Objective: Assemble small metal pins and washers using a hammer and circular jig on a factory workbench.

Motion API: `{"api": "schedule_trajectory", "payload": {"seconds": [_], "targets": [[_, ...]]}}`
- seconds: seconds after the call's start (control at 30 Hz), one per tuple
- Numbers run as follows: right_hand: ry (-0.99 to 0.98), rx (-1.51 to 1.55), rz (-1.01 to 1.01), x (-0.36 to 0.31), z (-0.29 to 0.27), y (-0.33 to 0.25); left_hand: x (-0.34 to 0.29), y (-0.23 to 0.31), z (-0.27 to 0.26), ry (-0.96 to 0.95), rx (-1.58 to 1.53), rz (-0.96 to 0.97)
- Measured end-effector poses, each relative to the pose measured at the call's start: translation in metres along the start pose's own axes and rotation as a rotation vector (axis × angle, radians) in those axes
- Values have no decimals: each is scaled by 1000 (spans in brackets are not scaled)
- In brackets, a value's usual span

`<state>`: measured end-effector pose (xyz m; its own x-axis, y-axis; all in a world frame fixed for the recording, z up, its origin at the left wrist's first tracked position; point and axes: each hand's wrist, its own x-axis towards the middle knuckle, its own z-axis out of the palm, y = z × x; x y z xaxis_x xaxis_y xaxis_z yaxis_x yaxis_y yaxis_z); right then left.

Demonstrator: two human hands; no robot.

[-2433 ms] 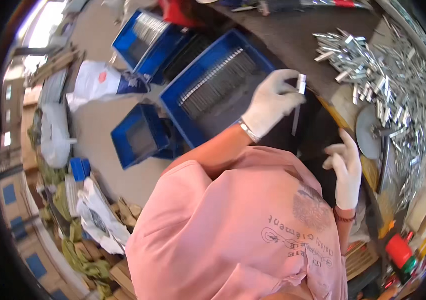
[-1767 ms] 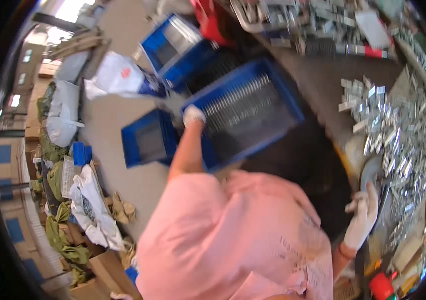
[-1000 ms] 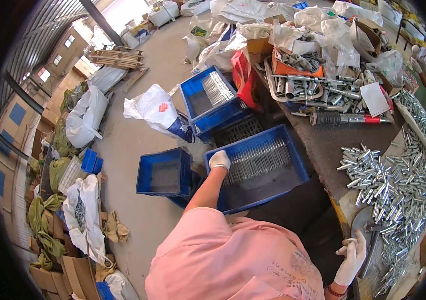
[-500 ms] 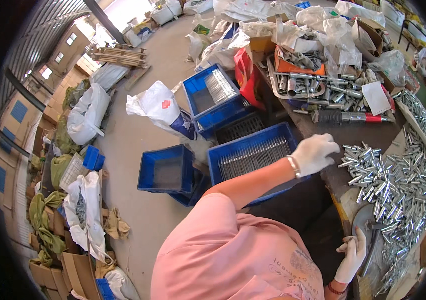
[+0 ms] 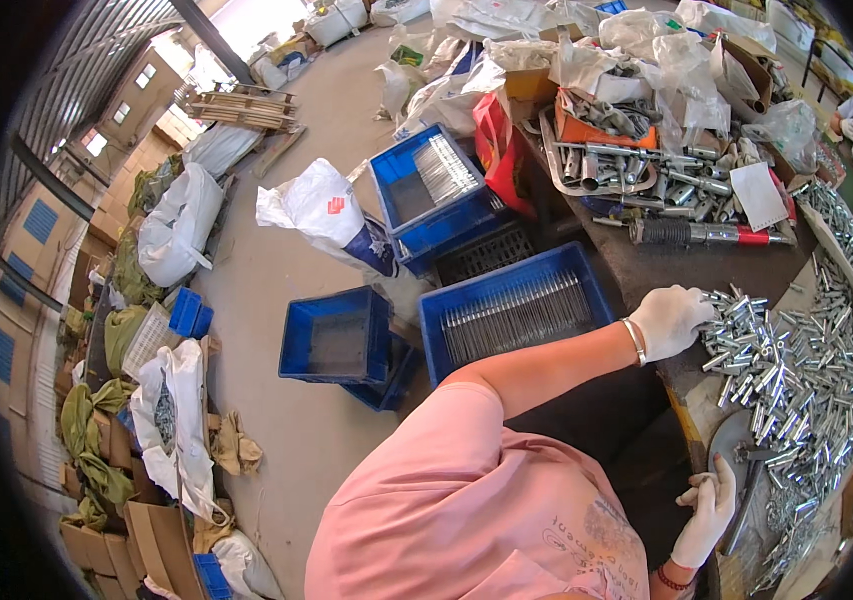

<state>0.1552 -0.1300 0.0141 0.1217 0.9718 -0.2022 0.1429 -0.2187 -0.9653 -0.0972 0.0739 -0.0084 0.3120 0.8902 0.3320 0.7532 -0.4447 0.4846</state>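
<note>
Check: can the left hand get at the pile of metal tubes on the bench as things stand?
Probably yes. The gloved left hand already rests at the near edge of the pile of metal tubes, fingers on the first pieces, with nothing between them. The right hand sits apart, lower down by a round metal plate.

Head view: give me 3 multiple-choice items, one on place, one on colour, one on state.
1. Where is the left hand?
A. inside a crate
B. at the edge of the pile of metal tubes on the table
C. on the floor

2. What colour is the crate of metal rods beside the table?
A. blue
B. green
C. grey

3. How is the right hand?
A. bare, flat on the floor
B. gloved, deep in a white sack
C. gloved, by the round metal disc at the table edge

Key: 1 B, the gloved fingers rest on the nearest tubes; 2 A, its walls are plainly blue; 3 C, a white glove shows beside the disc.
</note>
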Motion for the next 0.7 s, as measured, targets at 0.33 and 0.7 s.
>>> {"api": "schedule_trajectory", "payload": {"seconds": [0.33, 0.7], "targets": [[-20, 51, 86, -2, -6, -9, -11, 9, -14, 105, -240, 72], [563, -716, -195, -24, -69, -5, -21, 93, 12, -382, -497, 314]]}}
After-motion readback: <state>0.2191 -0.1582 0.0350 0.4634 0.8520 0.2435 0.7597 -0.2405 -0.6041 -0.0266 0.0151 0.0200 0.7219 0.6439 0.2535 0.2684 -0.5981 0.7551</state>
